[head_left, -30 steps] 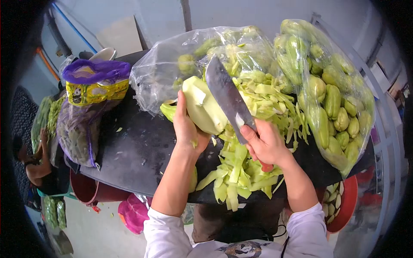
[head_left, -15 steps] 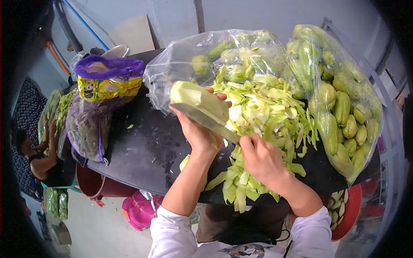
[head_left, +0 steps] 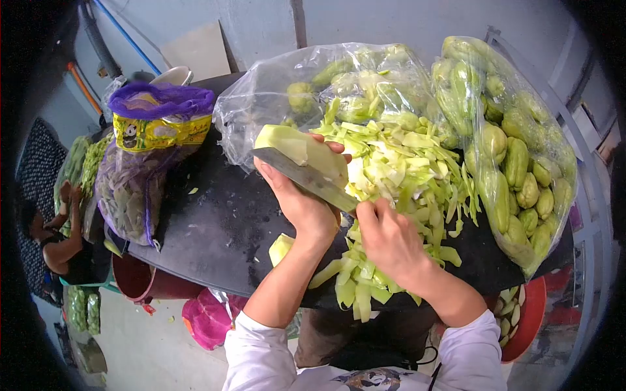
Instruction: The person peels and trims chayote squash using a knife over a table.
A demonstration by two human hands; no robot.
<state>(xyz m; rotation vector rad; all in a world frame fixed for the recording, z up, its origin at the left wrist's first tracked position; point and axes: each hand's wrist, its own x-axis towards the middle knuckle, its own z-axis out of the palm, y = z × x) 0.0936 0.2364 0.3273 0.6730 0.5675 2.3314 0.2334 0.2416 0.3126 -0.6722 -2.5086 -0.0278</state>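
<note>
My left hand point(head_left: 306, 212) is wrapped round a pale, peeled chayote point(head_left: 306, 148), holding it above the black table. In my right hand point(head_left: 391, 238) is the handle end of a knife point(head_left: 303, 177); its broad blade lies slantwise along the near side of the chayote, pointing up and left. A large heap of green peelings point(head_left: 398, 163) spreads beside and beneath my right hand. Another peeled piece point(head_left: 280, 249) rests on the table by my left forearm, partly hidden.
Clear plastic bags of unpeeled chayotes, one at the back point(head_left: 355, 72) and one at the right point(head_left: 521, 163), stand on the black table point(head_left: 208, 221). A purple mesh bag point(head_left: 134, 189) sits left. Below are a red basin point(head_left: 531, 319) and a dark red bin point(head_left: 156, 283). Another person point(head_left: 62, 247) works far left.
The knife blade and chayote have shifted slightly left in view, and the blade's angle is a little changed. My left hand keeps its grip. More of the peeled piece by my forearm shows.
</note>
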